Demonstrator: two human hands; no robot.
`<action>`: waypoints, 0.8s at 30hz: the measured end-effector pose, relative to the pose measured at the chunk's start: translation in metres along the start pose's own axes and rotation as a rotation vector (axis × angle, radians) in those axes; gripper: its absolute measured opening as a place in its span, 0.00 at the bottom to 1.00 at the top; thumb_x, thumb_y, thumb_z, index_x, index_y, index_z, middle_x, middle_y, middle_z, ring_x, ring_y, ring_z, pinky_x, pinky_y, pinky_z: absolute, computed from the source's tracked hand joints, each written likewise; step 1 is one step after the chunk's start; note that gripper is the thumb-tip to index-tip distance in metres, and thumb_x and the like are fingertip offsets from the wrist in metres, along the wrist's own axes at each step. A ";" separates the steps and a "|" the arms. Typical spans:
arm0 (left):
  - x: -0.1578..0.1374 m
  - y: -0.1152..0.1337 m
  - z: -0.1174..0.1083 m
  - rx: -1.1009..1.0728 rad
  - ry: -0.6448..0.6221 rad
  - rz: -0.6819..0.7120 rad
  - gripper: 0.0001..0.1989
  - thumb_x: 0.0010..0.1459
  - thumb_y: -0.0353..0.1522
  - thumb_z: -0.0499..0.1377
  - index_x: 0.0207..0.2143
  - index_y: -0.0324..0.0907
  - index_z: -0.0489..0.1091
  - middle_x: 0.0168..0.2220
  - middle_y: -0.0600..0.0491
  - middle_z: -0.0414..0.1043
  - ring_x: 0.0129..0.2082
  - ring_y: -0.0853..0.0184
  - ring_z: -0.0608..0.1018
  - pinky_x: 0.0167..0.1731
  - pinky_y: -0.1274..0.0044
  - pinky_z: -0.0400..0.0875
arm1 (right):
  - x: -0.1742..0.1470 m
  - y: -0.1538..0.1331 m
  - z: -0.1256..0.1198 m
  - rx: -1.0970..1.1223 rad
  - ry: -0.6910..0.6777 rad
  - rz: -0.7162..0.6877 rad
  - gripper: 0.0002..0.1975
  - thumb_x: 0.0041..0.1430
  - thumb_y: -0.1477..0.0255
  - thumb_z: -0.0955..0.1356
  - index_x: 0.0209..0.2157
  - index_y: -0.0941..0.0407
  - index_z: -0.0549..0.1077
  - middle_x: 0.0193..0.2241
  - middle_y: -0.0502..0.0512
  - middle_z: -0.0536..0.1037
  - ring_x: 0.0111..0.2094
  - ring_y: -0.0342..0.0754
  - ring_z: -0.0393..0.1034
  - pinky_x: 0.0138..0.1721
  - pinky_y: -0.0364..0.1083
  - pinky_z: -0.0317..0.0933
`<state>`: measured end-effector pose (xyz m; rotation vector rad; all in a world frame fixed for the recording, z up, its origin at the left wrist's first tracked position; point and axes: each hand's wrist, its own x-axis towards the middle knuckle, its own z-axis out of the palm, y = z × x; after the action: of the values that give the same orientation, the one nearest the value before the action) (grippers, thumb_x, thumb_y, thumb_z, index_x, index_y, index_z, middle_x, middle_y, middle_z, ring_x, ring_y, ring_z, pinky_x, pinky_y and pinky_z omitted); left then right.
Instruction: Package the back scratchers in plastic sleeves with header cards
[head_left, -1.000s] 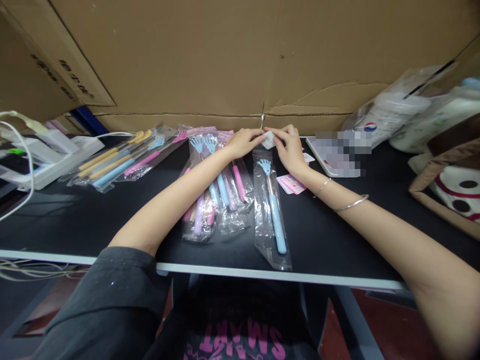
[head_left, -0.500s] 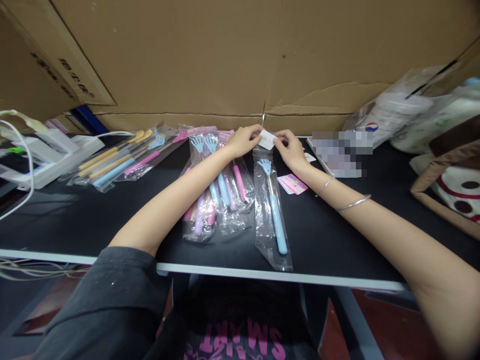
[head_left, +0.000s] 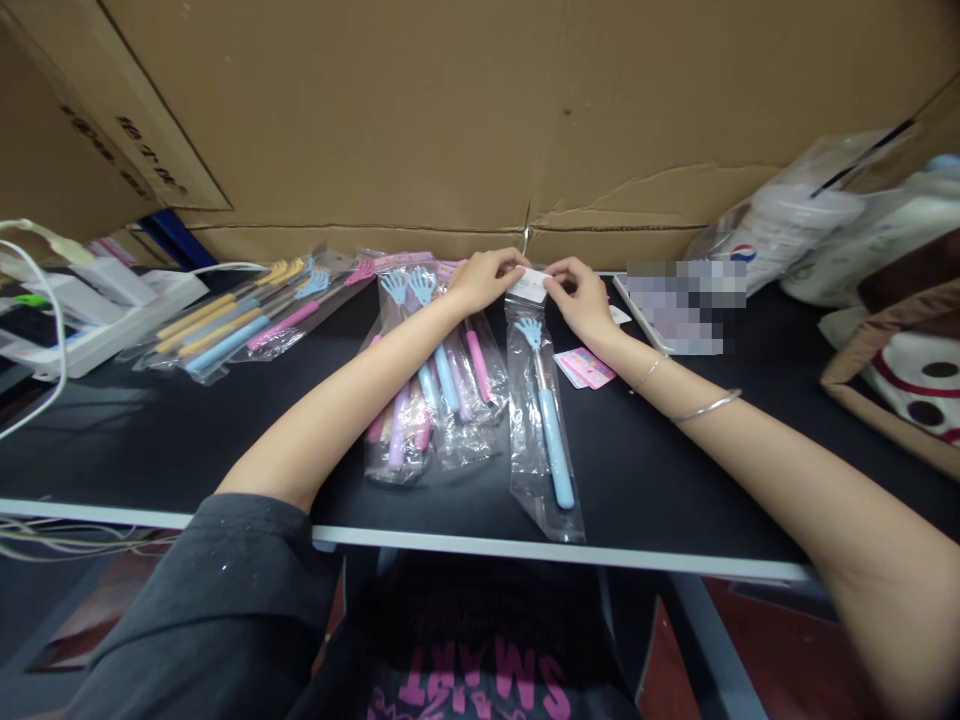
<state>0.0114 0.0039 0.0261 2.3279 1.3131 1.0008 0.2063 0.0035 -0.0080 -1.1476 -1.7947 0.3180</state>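
Observation:
A white card point(head_left: 531, 284) is pinched between my left hand point(head_left: 486, 280) and my right hand point(head_left: 581, 296), each gripping one side of it. The card lies at the top end of a clear plastic bag. Inside that bag is a blue back scratcher point(head_left: 555, 445) with a small hand-shaped head, its handle pointing toward me. Under and beside my left forearm lie several bagged back scratchers point(head_left: 446, 380) in blue, pink and purple. Next to my right wrist is a pink printed card point(head_left: 585, 367), with part of a white one behind it.
More bagged back scratchers point(head_left: 225, 325) lie at the back left, beside a white power strip point(head_left: 97, 325) with cables. A flat item, partly blurred out point(head_left: 667, 315), a bagged Pepsi cup point(head_left: 795, 225) and a brown-trimmed bag point(head_left: 862, 370) stand right. Cardboard point(head_left: 420, 130) walls the back.
The white card has tipped flatter and lower against the top of the bag. Both hands keep their pinch and have barely moved.

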 end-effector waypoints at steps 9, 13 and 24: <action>-0.004 0.006 -0.003 -0.020 -0.048 -0.047 0.14 0.58 0.29 0.58 0.47 0.40 0.74 0.39 0.51 0.82 0.40 0.65 0.81 0.46 0.74 0.70 | 0.000 0.007 0.001 0.004 0.012 -0.018 0.07 0.59 0.71 0.68 0.40 0.50 0.70 0.32 0.52 0.77 0.40 0.53 0.72 0.48 0.57 0.65; -0.004 0.005 -0.003 -0.042 -0.048 -0.054 0.13 0.59 0.29 0.58 0.46 0.40 0.73 0.39 0.51 0.82 0.41 0.65 0.80 0.48 0.73 0.70 | -0.001 0.009 0.000 -0.021 0.039 -0.051 0.10 0.61 0.65 0.68 0.45 0.49 0.71 0.33 0.53 0.75 0.40 0.55 0.72 0.47 0.60 0.66; -0.003 0.002 -0.003 -0.049 -0.059 -0.048 0.16 0.59 0.29 0.57 0.50 0.40 0.72 0.41 0.51 0.82 0.42 0.65 0.81 0.49 0.74 0.69 | -0.009 -0.011 -0.005 -0.104 -0.029 -0.095 0.06 0.61 0.69 0.68 0.41 0.49 0.75 0.34 0.53 0.76 0.44 0.55 0.68 0.54 0.62 0.60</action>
<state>0.0098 0.0000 0.0283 2.2613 1.3012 0.9316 0.2053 -0.0104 -0.0034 -1.1304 -1.9037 0.1884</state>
